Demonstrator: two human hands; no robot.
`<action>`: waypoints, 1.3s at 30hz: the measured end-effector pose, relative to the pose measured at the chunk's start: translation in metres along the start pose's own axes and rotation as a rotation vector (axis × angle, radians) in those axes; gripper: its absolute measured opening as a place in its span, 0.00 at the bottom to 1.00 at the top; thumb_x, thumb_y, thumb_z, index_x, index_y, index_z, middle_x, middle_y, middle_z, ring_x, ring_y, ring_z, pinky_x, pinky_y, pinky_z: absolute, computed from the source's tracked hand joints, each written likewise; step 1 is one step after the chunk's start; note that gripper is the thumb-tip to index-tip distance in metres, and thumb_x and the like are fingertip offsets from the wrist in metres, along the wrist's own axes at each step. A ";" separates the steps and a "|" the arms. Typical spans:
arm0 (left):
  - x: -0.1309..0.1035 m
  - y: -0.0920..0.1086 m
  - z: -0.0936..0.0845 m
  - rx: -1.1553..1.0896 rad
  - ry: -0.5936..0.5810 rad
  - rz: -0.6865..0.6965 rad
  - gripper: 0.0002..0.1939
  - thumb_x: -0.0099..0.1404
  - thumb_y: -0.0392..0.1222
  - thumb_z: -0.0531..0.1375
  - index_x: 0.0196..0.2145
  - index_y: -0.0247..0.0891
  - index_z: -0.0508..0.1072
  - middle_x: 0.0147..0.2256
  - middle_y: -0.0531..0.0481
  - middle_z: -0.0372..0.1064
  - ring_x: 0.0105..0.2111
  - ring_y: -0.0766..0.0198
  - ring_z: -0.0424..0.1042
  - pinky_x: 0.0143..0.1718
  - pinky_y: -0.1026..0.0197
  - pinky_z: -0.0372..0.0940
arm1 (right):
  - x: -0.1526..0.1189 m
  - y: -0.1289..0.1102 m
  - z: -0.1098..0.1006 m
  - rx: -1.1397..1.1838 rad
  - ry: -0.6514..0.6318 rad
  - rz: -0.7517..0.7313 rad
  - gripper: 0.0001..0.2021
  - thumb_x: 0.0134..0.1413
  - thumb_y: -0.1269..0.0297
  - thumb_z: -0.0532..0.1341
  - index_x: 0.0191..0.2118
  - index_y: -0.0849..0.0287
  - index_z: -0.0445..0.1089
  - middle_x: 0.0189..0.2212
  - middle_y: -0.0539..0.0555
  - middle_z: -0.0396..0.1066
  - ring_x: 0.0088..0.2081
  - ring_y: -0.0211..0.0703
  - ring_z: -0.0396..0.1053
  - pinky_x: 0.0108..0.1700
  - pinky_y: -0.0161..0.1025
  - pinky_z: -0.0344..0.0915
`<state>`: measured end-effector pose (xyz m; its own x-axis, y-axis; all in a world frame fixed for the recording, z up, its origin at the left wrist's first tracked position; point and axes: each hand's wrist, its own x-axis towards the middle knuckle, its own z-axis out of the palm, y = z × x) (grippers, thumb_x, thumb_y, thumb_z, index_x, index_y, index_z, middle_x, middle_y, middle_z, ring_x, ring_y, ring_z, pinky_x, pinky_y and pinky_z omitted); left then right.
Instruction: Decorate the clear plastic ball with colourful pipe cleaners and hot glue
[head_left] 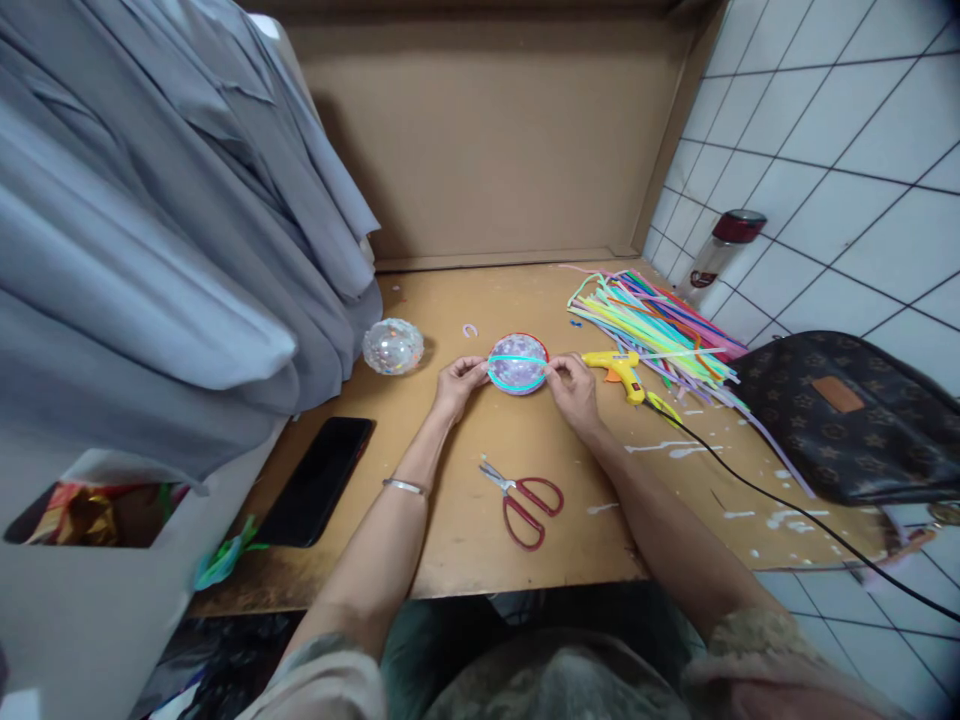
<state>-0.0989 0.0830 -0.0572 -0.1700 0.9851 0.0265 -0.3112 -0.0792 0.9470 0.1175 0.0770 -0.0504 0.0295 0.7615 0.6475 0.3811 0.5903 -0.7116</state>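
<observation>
A round, purple-and-white mottled ball [517, 373] sits on the table between my hands, with a red edge along its upper right. A thin cyan strip [517, 357] runs across its face, and more cyan curves along its lower edge. Thumb and fingers of my left hand [459, 385] pinch the strip at the ball's left side. On the right side, my right hand [573, 388] pinches the strip's other end. Just beyond that hand lies a yellow glue gun [616, 365]. Red-handled scissors [525, 500] lie slightly open nearer to me.
A clear ball with specks [394, 347] stands at left, above a black phone [319, 480]. Many coloured strips [652, 325] are heaped at back right, beside a brown patterned bag [847, 420] and a bottle [720, 255]. The glue gun's black cord [765, 492] crosses the right side. Grey cloth [187, 230] hangs at left.
</observation>
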 end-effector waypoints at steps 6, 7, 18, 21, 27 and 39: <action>0.000 0.001 0.000 -0.008 -0.012 -0.031 0.30 0.30 0.59 0.79 0.24 0.34 0.77 0.28 0.48 0.79 0.32 0.61 0.77 0.48 0.52 0.73 | 0.001 0.002 0.001 0.012 0.001 0.024 0.05 0.58 0.62 0.58 0.31 0.53 0.66 0.33 0.53 0.72 0.38 0.47 0.71 0.45 0.45 0.67; -0.001 0.001 0.000 -0.013 -0.019 -0.037 0.30 0.29 0.58 0.79 0.25 0.33 0.78 0.29 0.47 0.79 0.32 0.60 0.78 0.48 0.52 0.73 | 0.001 0.002 0.001 0.010 0.000 0.027 0.04 0.57 0.63 0.58 0.31 0.53 0.66 0.33 0.53 0.72 0.38 0.47 0.71 0.45 0.45 0.67; -0.002 0.000 0.001 -0.061 -0.033 -0.030 0.30 0.29 0.56 0.80 0.27 0.34 0.80 0.31 0.46 0.81 0.32 0.60 0.79 0.49 0.51 0.73 | 0.001 0.004 0.001 0.029 0.034 0.051 0.03 0.54 0.64 0.58 0.30 0.53 0.67 0.34 0.54 0.74 0.40 0.48 0.73 0.48 0.46 0.68; -0.003 0.000 0.003 -0.065 -0.034 -0.019 0.30 0.29 0.57 0.80 0.27 0.34 0.79 0.31 0.47 0.81 0.32 0.61 0.78 0.50 0.51 0.73 | 0.001 0.006 0.002 0.070 0.048 0.076 0.03 0.53 0.63 0.59 0.30 0.54 0.67 0.34 0.55 0.74 0.40 0.49 0.73 0.48 0.48 0.68; -0.004 0.002 0.004 -0.097 -0.057 -0.048 0.30 0.29 0.56 0.80 0.26 0.34 0.77 0.29 0.49 0.80 0.31 0.64 0.78 0.50 0.52 0.73 | 0.000 0.009 0.004 0.117 0.064 0.143 0.03 0.53 0.62 0.60 0.31 0.54 0.67 0.35 0.54 0.75 0.42 0.48 0.73 0.50 0.48 0.69; -0.002 0.004 -0.002 -0.119 -0.118 -0.039 0.29 0.32 0.54 0.80 0.27 0.36 0.74 0.32 0.49 0.79 0.36 0.60 0.78 0.53 0.48 0.71 | 0.005 0.013 0.003 0.388 0.004 0.323 0.13 0.46 0.51 0.68 0.32 0.55 0.70 0.32 0.52 0.76 0.35 0.44 0.73 0.42 0.44 0.73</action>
<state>-0.1016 0.0802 -0.0537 -0.0468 0.9983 0.0348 -0.4249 -0.0514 0.9038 0.1202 0.0892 -0.0568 0.0929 0.9210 0.3783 -0.0192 0.3815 -0.9241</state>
